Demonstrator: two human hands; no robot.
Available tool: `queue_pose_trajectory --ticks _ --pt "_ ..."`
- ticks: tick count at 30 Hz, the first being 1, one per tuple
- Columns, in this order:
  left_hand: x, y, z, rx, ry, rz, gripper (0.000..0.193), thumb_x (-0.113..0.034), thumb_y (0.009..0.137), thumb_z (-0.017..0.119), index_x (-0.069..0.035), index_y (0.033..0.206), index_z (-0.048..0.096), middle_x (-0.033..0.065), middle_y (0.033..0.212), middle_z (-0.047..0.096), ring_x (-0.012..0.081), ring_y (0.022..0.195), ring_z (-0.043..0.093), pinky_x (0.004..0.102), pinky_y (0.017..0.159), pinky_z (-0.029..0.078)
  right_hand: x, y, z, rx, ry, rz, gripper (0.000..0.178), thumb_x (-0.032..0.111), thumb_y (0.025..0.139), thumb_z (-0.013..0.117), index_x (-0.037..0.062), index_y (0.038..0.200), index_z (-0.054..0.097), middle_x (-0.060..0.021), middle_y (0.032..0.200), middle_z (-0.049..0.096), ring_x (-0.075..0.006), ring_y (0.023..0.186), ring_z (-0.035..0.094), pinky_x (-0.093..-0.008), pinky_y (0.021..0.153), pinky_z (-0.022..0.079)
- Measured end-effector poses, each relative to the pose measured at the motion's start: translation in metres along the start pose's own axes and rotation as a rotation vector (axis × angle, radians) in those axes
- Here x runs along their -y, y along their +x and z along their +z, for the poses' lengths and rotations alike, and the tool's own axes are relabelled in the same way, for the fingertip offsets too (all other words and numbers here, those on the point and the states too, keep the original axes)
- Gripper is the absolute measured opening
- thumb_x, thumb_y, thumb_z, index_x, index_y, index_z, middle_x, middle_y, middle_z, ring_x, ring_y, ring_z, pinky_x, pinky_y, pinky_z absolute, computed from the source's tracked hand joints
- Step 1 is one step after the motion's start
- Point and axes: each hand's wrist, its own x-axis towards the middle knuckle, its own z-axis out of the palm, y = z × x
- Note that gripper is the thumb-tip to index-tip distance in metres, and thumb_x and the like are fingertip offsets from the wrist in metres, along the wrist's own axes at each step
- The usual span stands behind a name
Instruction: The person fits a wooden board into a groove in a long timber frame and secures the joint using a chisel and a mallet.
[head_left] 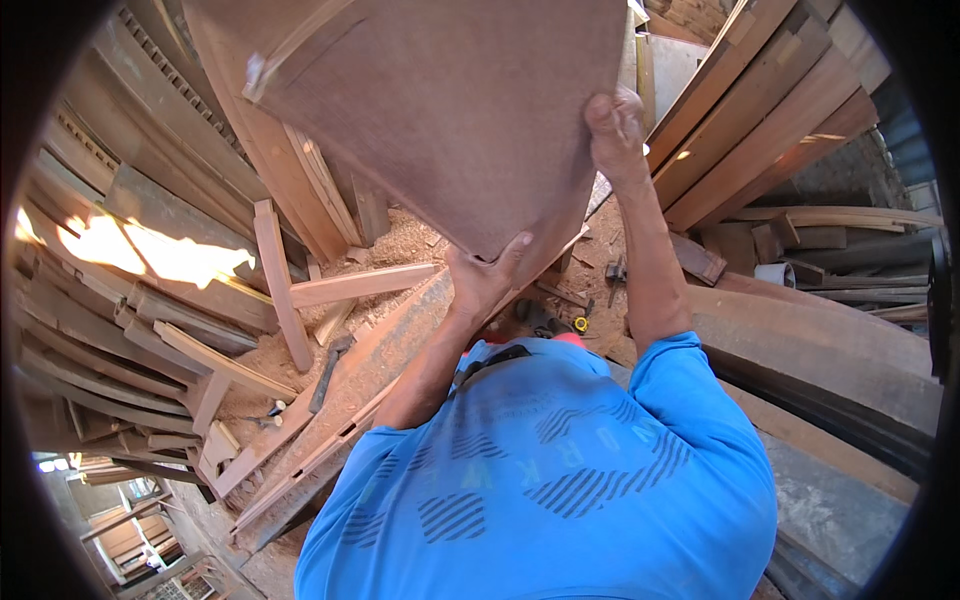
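**Above the sawdust floor, one brown board in two hands**

Over a workshop floor strewn with offcuts: one large brown board (440, 110), flat-faced and thin, with a pale strip along its upper left edge, raised at a tilt and filling the top middle of the view. Two bare hands on it, one at each of two edges. Left hand (483, 275) under the lowest corner, palm up, thumb (515, 248) pressed over the front face, fingers curled behind and out of sight; closed snugly on that corner. Right hand (615, 130) higher, on the right edge, fingers wrapped round the rim, thumb on the near face; likewise clamped tight to the board. Board therefore above and ahead of both hands, spanning the gap between them, its bulk leaning up and to the left, clear of the floor.

Below, one blue T-shirt (550, 480) with dark striped print, filling the lower middle. To the left, many stacked timber lengths (130, 290), too many to count, lit by one bright sun patch (150, 250). On the sawdust (400, 240), one loose pale batten (365, 283) lying near the left hand. To the right, several long planks (770, 110) leaning in a row. One yellow tape measure (581, 324) on the ground beside the right forearm.
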Motion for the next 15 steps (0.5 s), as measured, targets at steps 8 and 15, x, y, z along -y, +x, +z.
queue_pose_trajectory --ticks 8,15 --pt "0.027 0.005 -0.004 0.222 0.063 -0.090 0.063 -0.021 0.079 0.087 0.004 0.129 0.059 0.0197 0.113 0.072 0.0263 0.105 0.070 0.0380 0.093 0.055 0.070 0.067 -0.033 -0.006 0.064 0.007 0.054 0.048 0.107 0.046 -0.0018 0.118 0.065 -0.0015 0.103 0.065 -0.0125 0.098 0.059 -0.0280 0.087 0.047" --pt "0.148 -0.059 -0.090 0.740 1.136 -0.625 0.098 -0.044 0.068 0.086 -0.007 0.149 0.043 0.0270 0.130 0.062 0.0433 0.123 0.059 0.0506 0.107 0.045 0.061 0.049 -0.001 -0.058 -0.222 0.070 0.078 0.064 0.103 0.038 -0.0059 0.131 0.057 -0.0119 0.123 0.066 -0.0169 0.112 0.060 -0.0334 0.096 0.048"
